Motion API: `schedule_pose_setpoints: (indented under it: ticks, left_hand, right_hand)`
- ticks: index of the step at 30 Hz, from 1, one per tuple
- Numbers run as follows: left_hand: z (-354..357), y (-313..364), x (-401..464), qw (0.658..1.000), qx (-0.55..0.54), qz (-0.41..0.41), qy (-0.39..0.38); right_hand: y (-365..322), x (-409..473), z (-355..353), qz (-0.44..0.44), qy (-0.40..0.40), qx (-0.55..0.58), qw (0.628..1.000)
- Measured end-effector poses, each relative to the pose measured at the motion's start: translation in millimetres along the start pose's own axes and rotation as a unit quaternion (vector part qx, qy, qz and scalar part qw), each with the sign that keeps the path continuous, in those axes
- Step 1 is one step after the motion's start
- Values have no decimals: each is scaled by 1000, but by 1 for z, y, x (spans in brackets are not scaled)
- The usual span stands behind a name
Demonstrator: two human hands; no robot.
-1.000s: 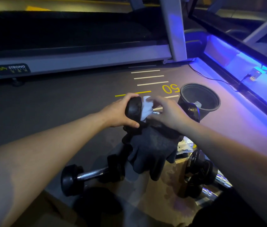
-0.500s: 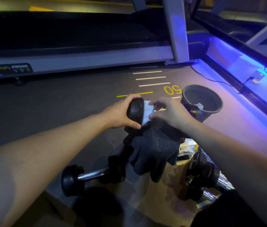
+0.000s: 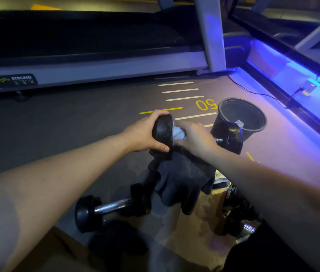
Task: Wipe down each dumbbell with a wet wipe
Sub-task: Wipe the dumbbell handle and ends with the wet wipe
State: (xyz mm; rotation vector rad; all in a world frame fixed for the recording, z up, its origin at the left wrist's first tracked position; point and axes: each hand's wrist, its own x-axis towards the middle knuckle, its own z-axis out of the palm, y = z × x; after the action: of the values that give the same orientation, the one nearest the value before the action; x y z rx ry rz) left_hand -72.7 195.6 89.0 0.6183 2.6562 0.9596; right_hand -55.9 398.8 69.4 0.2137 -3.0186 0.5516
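The left hand (image 3: 142,134) grips one head of a raised dumbbell (image 3: 227,136). The right hand (image 3: 196,139) wraps the wipe (image 3: 177,132) around its handle, above dark gloves (image 3: 182,179), beside a bin (image 3: 241,114).

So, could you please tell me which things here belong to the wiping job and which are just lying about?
Part of the job:
- held dumbbell, gripped by the left hand
- wet wipe under the right hand
- floor dumbbell, perhaps next

Lying about:
- black gloves
- black bin
- treadmill
- cardboard
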Motion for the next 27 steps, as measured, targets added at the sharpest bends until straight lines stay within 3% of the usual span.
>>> schedule_pose_setpoints:
  ticks: [3,11,14,17,20,24,27]
  left_hand:
    - [1,0,-1,1000,7,0,3]
    - [2,-1,-2,1000,23,17,12]
    - [1,-3,-2,1000,21,18,11]
    - [1,-6,-1,1000,13,14,10]
    - [1,-5,-2,1000,7,12,15]
    - [2,-1,-1,1000,-2,12,19]
    - [2,1,-1,1000,1,9,22]
  right_hand:
    - [0,8,-2,32,-30,6,999]
    - [-8,40,-24,44,-228,12,973]
    - [-8,40,-25,49,-240,28,969]
    - [-4,35,-18,56,-207,48,976]
    - [-3,30,-9,34,-156,-36,987]
    - [-5,9,6,-44,5,-176,983]
    - [-6,-3,21,-83,99,-211,969]
